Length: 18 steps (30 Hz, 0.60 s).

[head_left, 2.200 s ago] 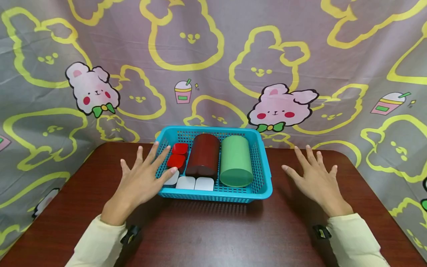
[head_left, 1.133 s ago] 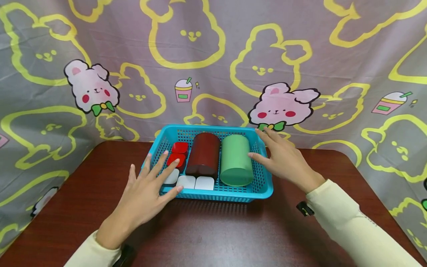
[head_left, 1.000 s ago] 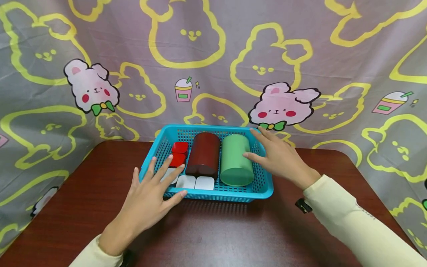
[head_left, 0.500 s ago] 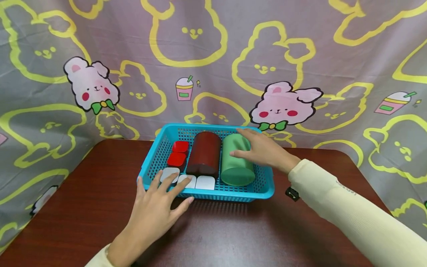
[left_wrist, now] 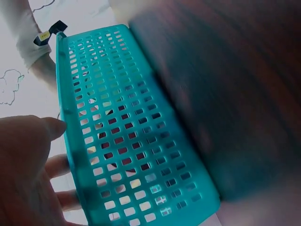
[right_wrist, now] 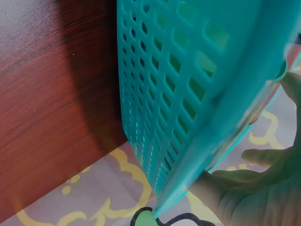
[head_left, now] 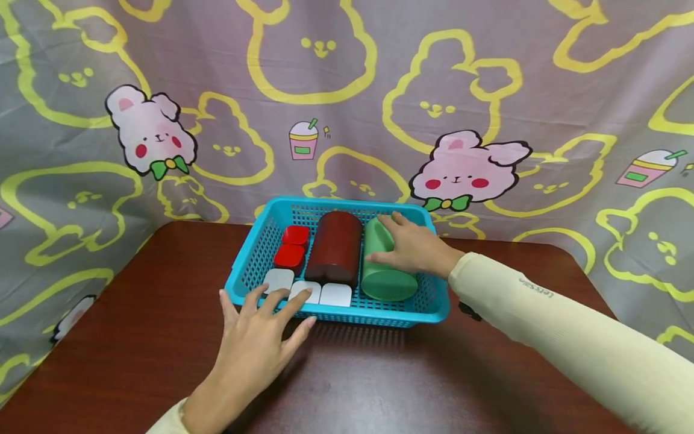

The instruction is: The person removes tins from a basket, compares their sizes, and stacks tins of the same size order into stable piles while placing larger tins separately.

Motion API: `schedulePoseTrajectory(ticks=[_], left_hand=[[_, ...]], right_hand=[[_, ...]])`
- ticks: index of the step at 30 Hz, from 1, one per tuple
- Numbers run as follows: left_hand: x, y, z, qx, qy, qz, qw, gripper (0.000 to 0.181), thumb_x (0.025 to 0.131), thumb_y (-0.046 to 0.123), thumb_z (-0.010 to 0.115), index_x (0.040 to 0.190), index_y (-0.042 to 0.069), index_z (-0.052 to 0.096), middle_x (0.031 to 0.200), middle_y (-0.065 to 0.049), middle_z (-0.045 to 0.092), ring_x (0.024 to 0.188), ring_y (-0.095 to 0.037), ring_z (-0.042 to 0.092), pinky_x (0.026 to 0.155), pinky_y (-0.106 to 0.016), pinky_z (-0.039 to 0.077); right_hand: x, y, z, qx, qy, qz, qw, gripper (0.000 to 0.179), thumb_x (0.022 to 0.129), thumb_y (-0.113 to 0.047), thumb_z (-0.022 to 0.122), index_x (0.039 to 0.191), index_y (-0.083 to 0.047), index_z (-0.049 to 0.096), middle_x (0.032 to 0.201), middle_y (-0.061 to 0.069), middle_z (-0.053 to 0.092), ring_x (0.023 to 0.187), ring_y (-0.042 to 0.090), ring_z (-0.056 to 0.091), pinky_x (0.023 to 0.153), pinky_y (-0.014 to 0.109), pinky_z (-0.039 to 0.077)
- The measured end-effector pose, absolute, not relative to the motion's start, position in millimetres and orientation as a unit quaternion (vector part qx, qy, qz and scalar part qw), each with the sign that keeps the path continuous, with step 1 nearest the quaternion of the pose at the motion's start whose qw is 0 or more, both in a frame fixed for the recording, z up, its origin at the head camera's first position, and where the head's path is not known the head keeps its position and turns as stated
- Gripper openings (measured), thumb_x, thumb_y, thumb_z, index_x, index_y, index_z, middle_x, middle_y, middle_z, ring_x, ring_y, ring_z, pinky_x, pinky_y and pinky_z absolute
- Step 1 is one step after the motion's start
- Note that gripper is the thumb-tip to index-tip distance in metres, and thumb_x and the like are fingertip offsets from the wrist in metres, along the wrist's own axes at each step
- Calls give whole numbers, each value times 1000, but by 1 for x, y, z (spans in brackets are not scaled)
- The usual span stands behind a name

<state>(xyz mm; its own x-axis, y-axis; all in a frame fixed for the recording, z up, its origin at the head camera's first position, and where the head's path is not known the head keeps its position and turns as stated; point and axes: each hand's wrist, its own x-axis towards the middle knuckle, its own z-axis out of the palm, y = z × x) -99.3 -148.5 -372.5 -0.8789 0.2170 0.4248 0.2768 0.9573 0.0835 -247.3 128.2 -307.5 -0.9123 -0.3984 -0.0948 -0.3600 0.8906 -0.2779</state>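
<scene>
Left hand (head_left: 252, 346), fingers spread and gripping nothing, at the blue basket (head_left: 374, 314); right hand (head_left: 414, 246) loosely spread over the green cylinder (head_left: 388, 285), contact unclear. I'd straddle it evenly.

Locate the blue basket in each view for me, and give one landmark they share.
Head: blue basket, center, just below mid-height.
Left wrist: blue basket, its perforated side slanting from upper left to bottom center.
Right wrist: blue basket, its perforated side spanning the middle and upper right.
Shared landmark: brown table, beneath it (head), at right (left wrist), at left (right wrist).
</scene>
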Motion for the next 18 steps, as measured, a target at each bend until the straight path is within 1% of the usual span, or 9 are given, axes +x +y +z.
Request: schedulePoseTrajectory(ticks=[4,7,12,18], left_hand=[[-100,-144,-374,-118,-965,-86,220,43,95,53,72,130,30,74,120,-10,74,127,-46,60,103,-93,19],[-101,-142,-375,-117,-961,-89,234,40,94,53,74,125,28,77,117,-10,75,125,-46,61,102,-94,19],[-102,-140,-376,-110,-958,-97,246,37,93,52,75,118,26,79,113,-11,76,123,-46,63,102,-94,18],[-103,-141,-378,-114,-953,-105,262,32,93,51,75,112,25,80,108,-9,76,117,-42,64,102,-95,16]], right_hand=[[-251,125,-310,-189,970,-123,93,101,94,-62,68,168,-10,22,171,29,19,141,55,49,112,66,45],[-252,123,-311,-182,970,-129,98,103,93,-61,70,168,-11,21,172,30,15,137,57,52,113,67,44],[-254,117,-311,-178,969,-138,102,106,91,-59,73,168,-10,19,172,31,11,140,61,46,114,67,43],[-255,112,-313,-171,969,-141,111,107,91,-59,73,169,-11,17,173,29,6,146,60,39,113,67,43]])
